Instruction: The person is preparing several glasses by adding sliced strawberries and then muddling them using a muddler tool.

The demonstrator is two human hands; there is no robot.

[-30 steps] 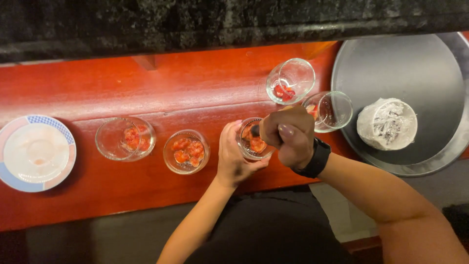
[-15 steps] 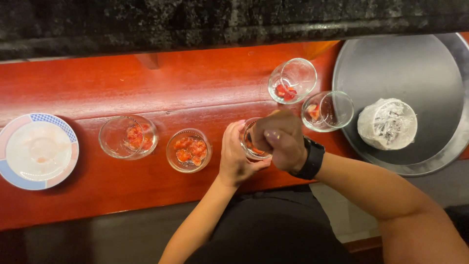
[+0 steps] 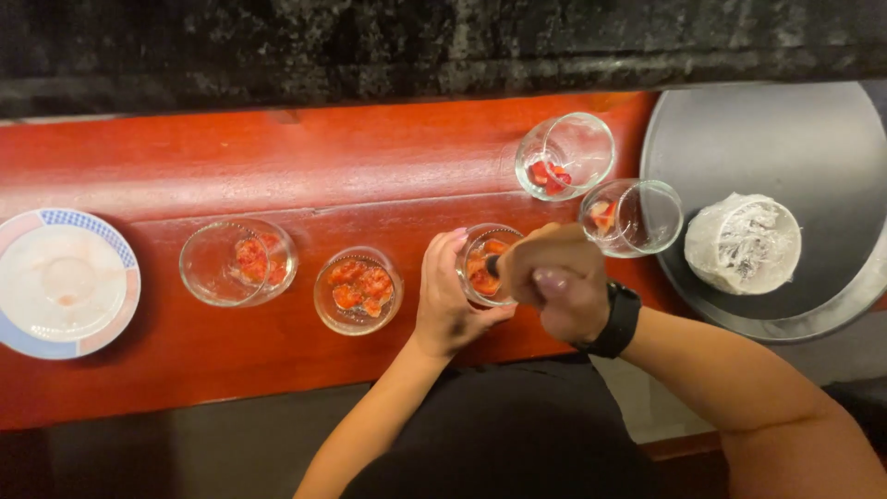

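Note:
My left hand point(image 3: 448, 296) wraps around a clear glass point(image 3: 484, 264) holding red strawberry pieces, at the near edge of the red wooden counter point(image 3: 277, 176). My right hand point(image 3: 554, 282), with a black watch on the wrist, is closed over the glass's right side on a small dark utensil that dips into the fruit; most of the utensil is hidden. Two more glasses with strawberry pieces stand to the left point(image 3: 358, 289) point(image 3: 238, 261), and two to the upper right point(image 3: 565, 155) point(image 3: 631, 217).
A round dark tray point(image 3: 739, 139) lies at the right with a crumpled white wrapped bowl point(image 3: 744, 242) on it. A white plate with a blue patterned rim point(image 3: 65, 282) sits at the far left. A dark stone ledge point(image 3: 443, 42) runs along the back.
My hands and the glass have stayed in nearly the same place; the right hand has shifted slightly over the glass. The other glasses have not moved.

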